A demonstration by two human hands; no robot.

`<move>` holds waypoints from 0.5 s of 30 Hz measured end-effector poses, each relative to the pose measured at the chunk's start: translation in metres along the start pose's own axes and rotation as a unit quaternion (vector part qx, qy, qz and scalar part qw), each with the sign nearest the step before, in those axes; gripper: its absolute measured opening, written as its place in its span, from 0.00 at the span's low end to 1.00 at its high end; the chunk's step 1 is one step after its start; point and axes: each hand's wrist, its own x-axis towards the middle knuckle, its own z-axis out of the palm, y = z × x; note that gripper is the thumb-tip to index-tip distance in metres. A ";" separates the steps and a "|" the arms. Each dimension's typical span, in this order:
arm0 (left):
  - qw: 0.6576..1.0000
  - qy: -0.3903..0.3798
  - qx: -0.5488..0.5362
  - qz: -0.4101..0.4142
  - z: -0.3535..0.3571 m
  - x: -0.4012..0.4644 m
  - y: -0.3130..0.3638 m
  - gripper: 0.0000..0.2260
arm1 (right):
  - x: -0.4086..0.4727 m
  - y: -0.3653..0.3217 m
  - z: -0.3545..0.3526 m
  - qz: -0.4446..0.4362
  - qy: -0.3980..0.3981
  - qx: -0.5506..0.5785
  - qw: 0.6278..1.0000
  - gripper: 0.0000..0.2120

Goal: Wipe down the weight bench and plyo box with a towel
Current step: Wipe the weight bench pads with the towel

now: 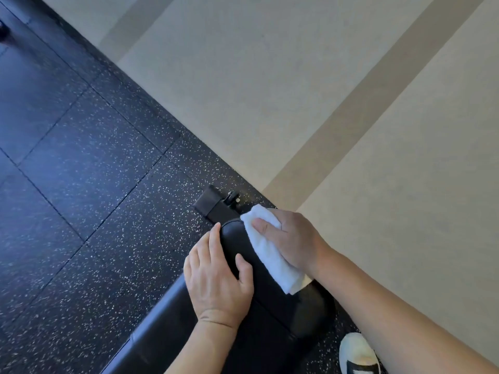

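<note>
Both hands work the black padded weight bench [270, 265]: left hand [218, 282] grips its edge, right hand [291, 238] presses the white folded towel [272, 252]; next, wipe toward the wrists.

A black speckled rubber floor [81, 184] meets a beige wall [297, 103] — near the wall's base, a white shoe [357, 352].
</note>
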 end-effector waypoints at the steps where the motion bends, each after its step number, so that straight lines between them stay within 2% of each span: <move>1: 1.000 -0.005 -0.007 0.001 -0.002 0.001 0.000 0.32 | 0.005 -0.008 0.003 0.009 0.003 -0.016 1.000 0.15; 7: 0.997 -0.076 -0.019 0.023 -0.023 0.005 -0.016 0.32 | 0.007 -0.047 0.000 0.102 0.032 -0.116 0.987 0.19; 10: 0.992 -0.117 0.012 -0.046 -0.032 -0.001 -0.054 0.31 | 0.021 -0.069 0.006 0.155 0.023 -0.156 0.975 0.19; 12: 0.991 -0.123 -0.007 -0.042 -0.032 -0.009 -0.079 0.29 | 0.038 -0.089 0.019 0.149 0.013 -0.270 0.951 0.17; 15: 0.993 -0.114 -0.022 -0.025 -0.027 -0.015 -0.105 0.25 | 0.060 -0.117 0.067 0.056 -0.017 -0.460 0.886 0.11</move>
